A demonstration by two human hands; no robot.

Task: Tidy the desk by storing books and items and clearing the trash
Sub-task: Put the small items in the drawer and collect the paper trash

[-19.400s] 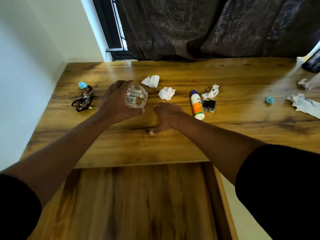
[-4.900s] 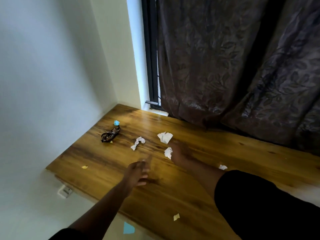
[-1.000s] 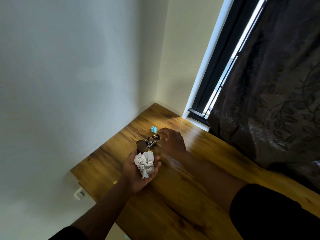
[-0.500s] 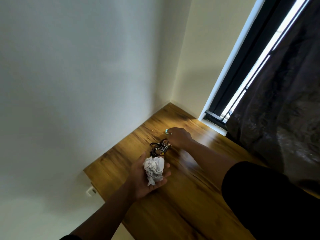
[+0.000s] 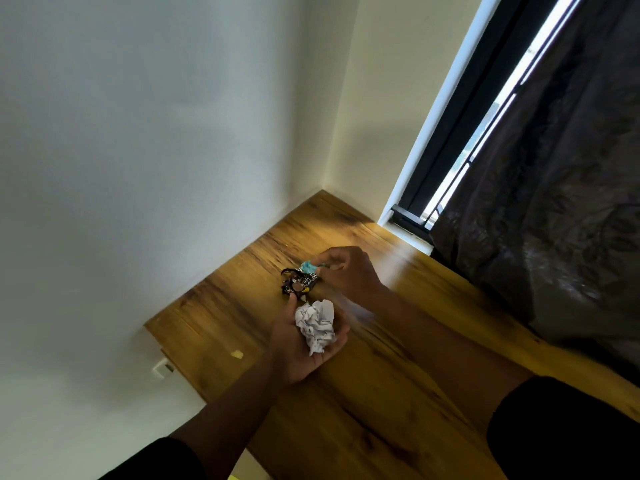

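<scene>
- the left hand [image 5: 304, 344] is cupped palm-up over the counter [image 5: 381, 393], its fingers curled loosely round a crumpled white paper wad [image 5: 316, 325] that sits in the palm.
- the right hand [image 5: 346, 271] reaches further out, toward the far corner; its grip is a fingertip pinch on a small teal scrap [image 5: 309, 266]. whether the scrap is already lifted clear of the counter, i cannot tell.
- a dark crumpled wrapper [image 5: 298, 284] lies on the counter directly under and just to the near side of the right hand's pinch, touching or almost touching the teal scrap, and just beyond the fingertips of the left hand.
- the relation the next move turns on: the open palm with the wad lies nearer the body than the right hand's pinch, close by, so the teal scrap only has to travel a short way back toward the person to be dropped in.
- the wrapper's long axis runs roughly along the line between the two hands; the right hand looks nearer to it and free-er to take it, since the left palm is already filled.
- a small yellow scrap [image 5: 237, 354] lies well to the left of the left hand, near the counter's edge; it looks like trash left to collect.
</scene>
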